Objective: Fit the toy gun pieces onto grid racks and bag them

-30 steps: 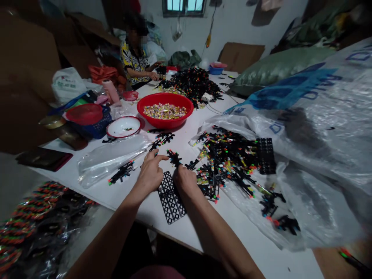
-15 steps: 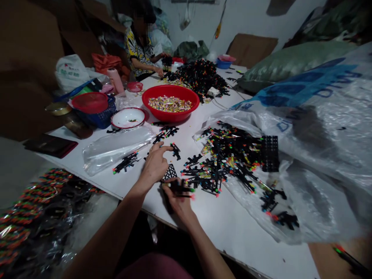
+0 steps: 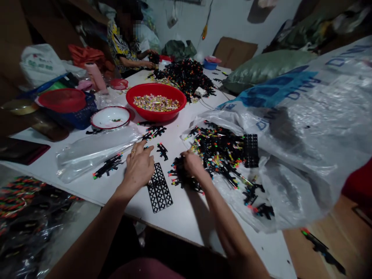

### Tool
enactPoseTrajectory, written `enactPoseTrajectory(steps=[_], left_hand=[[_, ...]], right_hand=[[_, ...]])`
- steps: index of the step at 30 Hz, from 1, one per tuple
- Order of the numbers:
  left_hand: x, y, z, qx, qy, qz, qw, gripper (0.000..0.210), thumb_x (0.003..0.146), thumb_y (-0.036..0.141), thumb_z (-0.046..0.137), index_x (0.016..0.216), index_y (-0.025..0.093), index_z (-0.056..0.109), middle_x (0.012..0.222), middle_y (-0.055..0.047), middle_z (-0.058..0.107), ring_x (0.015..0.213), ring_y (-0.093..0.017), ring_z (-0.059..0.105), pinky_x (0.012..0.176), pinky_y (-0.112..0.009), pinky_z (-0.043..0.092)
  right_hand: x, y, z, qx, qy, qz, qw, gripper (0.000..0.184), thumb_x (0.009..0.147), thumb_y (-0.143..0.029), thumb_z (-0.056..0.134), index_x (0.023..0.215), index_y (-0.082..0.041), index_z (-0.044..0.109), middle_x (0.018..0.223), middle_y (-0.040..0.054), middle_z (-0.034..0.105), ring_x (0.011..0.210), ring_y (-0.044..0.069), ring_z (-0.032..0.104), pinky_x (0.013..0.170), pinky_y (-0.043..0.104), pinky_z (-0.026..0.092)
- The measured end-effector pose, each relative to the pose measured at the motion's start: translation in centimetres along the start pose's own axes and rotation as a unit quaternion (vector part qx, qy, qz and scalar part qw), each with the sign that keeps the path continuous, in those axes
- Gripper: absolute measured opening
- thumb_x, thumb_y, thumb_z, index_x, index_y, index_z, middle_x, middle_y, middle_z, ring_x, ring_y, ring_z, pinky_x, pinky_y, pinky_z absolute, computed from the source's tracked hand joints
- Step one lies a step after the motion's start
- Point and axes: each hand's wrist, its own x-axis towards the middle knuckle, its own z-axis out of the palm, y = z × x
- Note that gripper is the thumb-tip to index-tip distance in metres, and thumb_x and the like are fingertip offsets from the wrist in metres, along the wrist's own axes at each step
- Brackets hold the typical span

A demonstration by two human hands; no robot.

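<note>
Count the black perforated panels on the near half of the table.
2 visible: one panel by the left hand, another panel at the right side of the toy gun pile. Others may be hidden beneath.

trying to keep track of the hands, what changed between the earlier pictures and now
The right hand has moved forward and right, from over the black grid to the toy guns beside it, uncovering the grid's near end. Half a second ago it held a toy gun; whether that was let go is unclear. The left hand stays by the grid.
</note>
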Motion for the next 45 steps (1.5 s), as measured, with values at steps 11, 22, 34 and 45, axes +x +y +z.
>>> enactPoseTrajectory(steps=[11,22,34,45], left_hand=[[-0.2,-0.5,0.2,-0.015,-0.002,0.008,1.000,0.040,0.087,0.017,0.035,0.121,0.011,0.056,0.136,-0.014,0.045,0.129,-0.029,0.038,0.108,-0.050,0.035],[-0.5,-0.8,-0.1,-0.026,0.007,-0.004,1.000,0.041,0.091,0.027,0.033,0.118,0.010,0.059,0.135,-0.015,0.047,0.127,-0.029,0.041,0.105,-0.048,0.037],[-0.6,0.2,-0.1,0.033,0.003,0.009,0.999,0.051,0.089,0.040,0.036,0.122,0.007,0.056,0.139,-0.018,0.043,0.130,-0.033,0.036,0.107,-0.050,0.032],[-0.6,0.4,-0.3,-0.006,0.007,-0.016,1.000,0.045,0.092,0.036,0.035,0.122,0.009,0.055,0.135,-0.016,0.047,0.124,-0.030,0.044,0.104,-0.047,0.037]], right_hand=[[-6.2,-4.6,3.1,0.242,0.091,-0.031,0.966,0.015,0.088,-0.027,0.043,0.092,-0.018,0.055,0.070,-0.0008,0.056,0.059,0.012,0.052,0.055,0.021,0.040],[-8.6,-11.2,7.7,0.165,0.014,0.026,0.986,0.017,0.081,-0.013,0.047,0.095,-0.015,0.056,0.088,0.0087,0.063,0.082,0.020,0.060,0.074,0.030,0.047],[-4.9,1.2,-1.7,0.003,-0.016,-0.044,0.999,0.027,0.079,-0.003,0.050,0.097,-0.018,0.064,0.106,0.0074,0.060,0.094,0.019,0.056,0.077,0.027,0.044],[-9.3,-2.3,1.3,0.233,0.097,-0.028,0.967,0.017,0.087,-0.024,0.044,0.093,-0.017,0.059,0.081,0.0041,0.061,0.068,0.014,0.054,0.063,0.024,0.043]])
